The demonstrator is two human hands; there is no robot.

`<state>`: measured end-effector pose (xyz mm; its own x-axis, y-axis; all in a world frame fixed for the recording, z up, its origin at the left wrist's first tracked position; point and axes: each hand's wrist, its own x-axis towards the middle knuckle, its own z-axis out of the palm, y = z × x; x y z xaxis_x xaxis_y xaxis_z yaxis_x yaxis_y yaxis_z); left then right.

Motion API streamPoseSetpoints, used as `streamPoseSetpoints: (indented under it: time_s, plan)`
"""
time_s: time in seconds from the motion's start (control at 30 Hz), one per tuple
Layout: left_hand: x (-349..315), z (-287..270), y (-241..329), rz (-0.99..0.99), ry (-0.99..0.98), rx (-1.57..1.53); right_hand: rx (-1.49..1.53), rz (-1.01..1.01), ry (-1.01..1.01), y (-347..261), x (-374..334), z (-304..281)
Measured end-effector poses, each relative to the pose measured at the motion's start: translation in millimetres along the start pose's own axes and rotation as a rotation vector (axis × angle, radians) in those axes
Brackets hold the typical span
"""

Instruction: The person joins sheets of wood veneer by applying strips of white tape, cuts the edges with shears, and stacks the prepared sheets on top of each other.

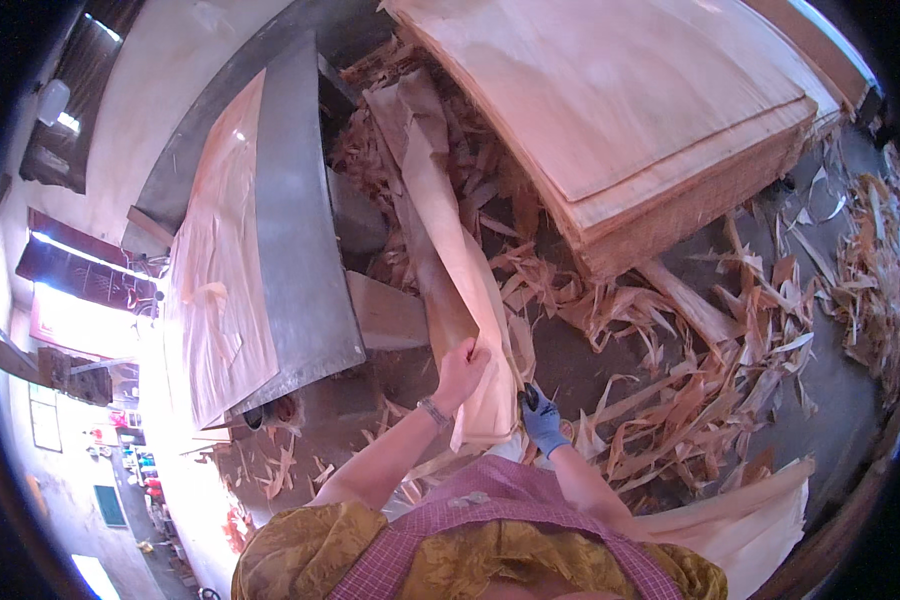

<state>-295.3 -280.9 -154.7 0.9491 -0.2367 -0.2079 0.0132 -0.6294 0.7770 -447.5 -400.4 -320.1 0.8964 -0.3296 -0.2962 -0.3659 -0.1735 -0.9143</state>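
A long strip of pale wood veneer (pixel 480 310), folded lengthwise, runs from in front of my body toward the far side. My left hand (pixel 462 372), bare and with a bracelet at the wrist, is closed on its left edge in a fist. On the opposite edge is my right hand (pixel 543 422) in a blue glove, its fingers bent in against the veneer. Something dark shows at those fingertips; whether it is the glove's coating or a small tool, I cannot make out. The near end of the strip lies close to my checked apron (pixel 480 490).
A thick stack of veneer sheets (pixel 630 110) stands at the far right. To the left, a grey metal-topped table (pixel 305 250) carries a thin veneer sheet (pixel 225 270). Torn veneer scraps (pixel 690 370) litter the floor, and another pale sheet (pixel 740 525) lies at the near right.
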Motion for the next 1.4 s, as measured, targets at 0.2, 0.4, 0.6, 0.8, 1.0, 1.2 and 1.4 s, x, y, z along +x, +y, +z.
streamPoseSetpoints:
  time_s: [0.2,0.4,0.6,0.8,1.0,1.2,1.4]
  plan:
    - [-3.8,-28.1,53.5,0.111,0.039,-0.073,0.229,-0.105,0.004,-48.5,3.9,8.4]
    - [4.8,-50.7,133.6,0.271,0.059,-0.139,0.912,-0.002,-0.339,-83.7,18.7,-35.3]
    - [38.1,-35.1,230.4,0.410,0.085,-0.249,0.837,-0.063,-0.342,-132.6,70.5,-112.8]
    - [79.0,23.5,357.8,0.566,0.089,-0.279,0.755,-0.158,-0.274,-163.5,139.4,-250.5]
    - [142.2,114.7,502.9,0.734,0.136,-0.288,0.676,-0.281,-0.143,-203.3,221.5,-430.5]
    - [240.3,200.3,631.7,0.884,0.199,-0.188,0.608,-0.370,-0.020,-240.0,298.1,-586.6]
    - [339.3,278.9,729.0,0.935,0.169,-0.165,0.532,-0.411,0.095,-250.3,379.9,-711.7]
